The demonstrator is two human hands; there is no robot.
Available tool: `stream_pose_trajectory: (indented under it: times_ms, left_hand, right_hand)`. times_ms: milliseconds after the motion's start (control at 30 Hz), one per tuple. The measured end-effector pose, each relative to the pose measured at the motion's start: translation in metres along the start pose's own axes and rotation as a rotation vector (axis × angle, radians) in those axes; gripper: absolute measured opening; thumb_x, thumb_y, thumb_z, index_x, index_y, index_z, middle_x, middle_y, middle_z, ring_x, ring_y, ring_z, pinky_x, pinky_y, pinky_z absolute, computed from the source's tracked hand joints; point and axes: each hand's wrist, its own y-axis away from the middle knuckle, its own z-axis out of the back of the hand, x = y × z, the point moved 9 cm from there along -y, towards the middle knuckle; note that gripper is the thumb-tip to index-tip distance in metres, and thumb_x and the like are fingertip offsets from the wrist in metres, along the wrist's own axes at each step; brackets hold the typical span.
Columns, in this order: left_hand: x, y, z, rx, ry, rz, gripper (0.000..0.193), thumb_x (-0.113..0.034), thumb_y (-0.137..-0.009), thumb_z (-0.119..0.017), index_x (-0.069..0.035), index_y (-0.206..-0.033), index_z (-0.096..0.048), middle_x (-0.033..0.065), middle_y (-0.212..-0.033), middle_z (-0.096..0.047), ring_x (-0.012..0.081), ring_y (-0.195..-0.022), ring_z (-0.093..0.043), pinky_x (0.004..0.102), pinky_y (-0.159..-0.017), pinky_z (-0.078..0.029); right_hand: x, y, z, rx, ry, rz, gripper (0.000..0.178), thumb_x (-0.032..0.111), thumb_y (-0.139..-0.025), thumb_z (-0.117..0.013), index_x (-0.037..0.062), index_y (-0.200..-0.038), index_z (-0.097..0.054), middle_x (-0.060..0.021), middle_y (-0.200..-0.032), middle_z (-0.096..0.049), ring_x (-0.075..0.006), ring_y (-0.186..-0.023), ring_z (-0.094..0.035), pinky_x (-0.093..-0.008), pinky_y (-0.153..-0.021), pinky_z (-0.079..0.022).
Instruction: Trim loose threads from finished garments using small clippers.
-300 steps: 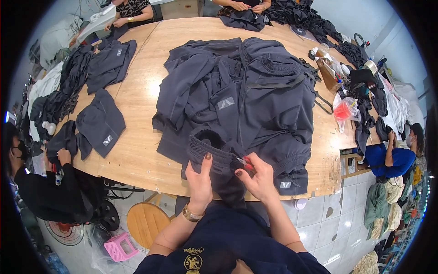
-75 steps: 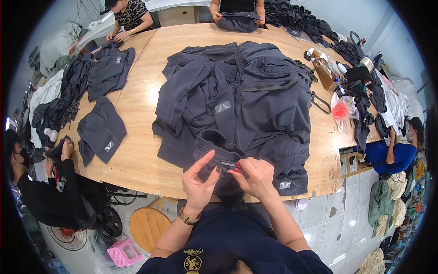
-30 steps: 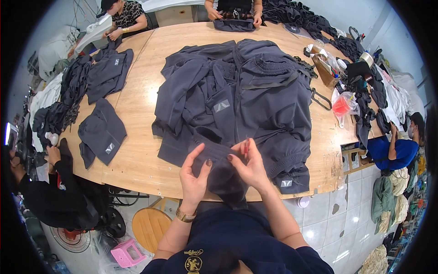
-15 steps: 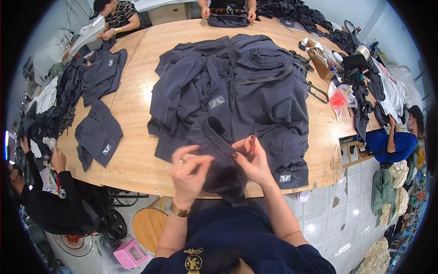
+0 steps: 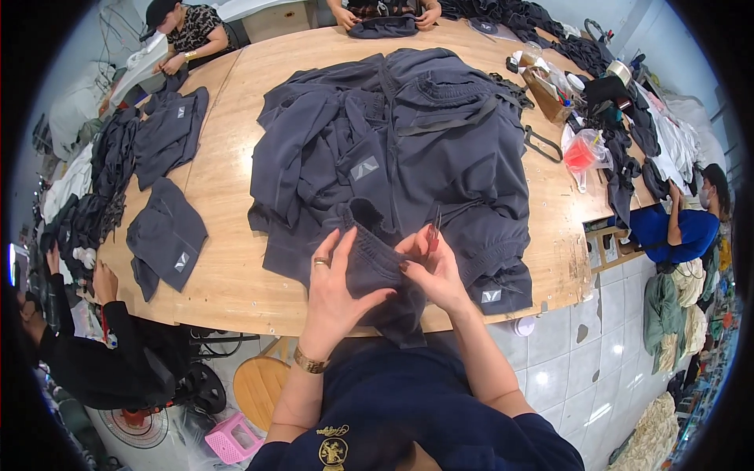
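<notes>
Several pale label patches [image 5: 364, 168] on dark garments [image 5: 467, 161]

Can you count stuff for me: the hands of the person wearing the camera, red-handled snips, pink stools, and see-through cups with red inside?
Hands, left and right: 2
Red-handled snips: 1
Pink stool: 1
Red cup: 1
Total: 5

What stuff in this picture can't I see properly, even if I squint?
- Head view: the red-handled snips; the right hand hides part of the handle.
- Head view: the inside of the gathered elastic band; shadow and folded cloth hide how deep it goes.
- Head view: the co-worker at top centre; the picture's upper edge cuts off the head.
- Head view: the round wooden stool; the left forearm hides part.
</notes>
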Motion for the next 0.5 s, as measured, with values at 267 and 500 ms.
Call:
stream_pose_trajectory:
  times_ms: [267,500]
  left_hand:
    - [0.008,0.010,-0.022,0.106,0.241,0.200,0.077,-0.023,-0.064,-0.084,-0.002,-0.129,-0.047,0.0146,-0.113,-0.057,0.0263,-0.098,-0.060,0.0335,-0.084,-0.048]
    - [0.021,0.015,-0.032,0.010,0.456,0.158,0.035,-0.003,-0.073,-0.075,-0.001,-0.106,-0.064,0.0045,-0.090,-0.063,0.0119,-0.084,-0.060,0.0242,-0.076,-0.048]
  right_hand:
    - [-0.007,0.000,0.004,0.000,-0.243,-0.006,0.030,-0.011,-0.077,-0.052,0.0088,-0.088,-0.033,-0.0111,-0.096,-0.056,-0.0118,-0.088,-0.054,-0.0241,-0.079,-0.045]
    - [-0.015,-0.003,0.003,0.004,-0.213,0.021,0.027,-0.009,-0.081,-0.053,0.0091,-0.089,-0.034,-0.0106,-0.098,-0.056,-0.0112,-0.090,-0.054,-0.0241,-0.080,-0.045]
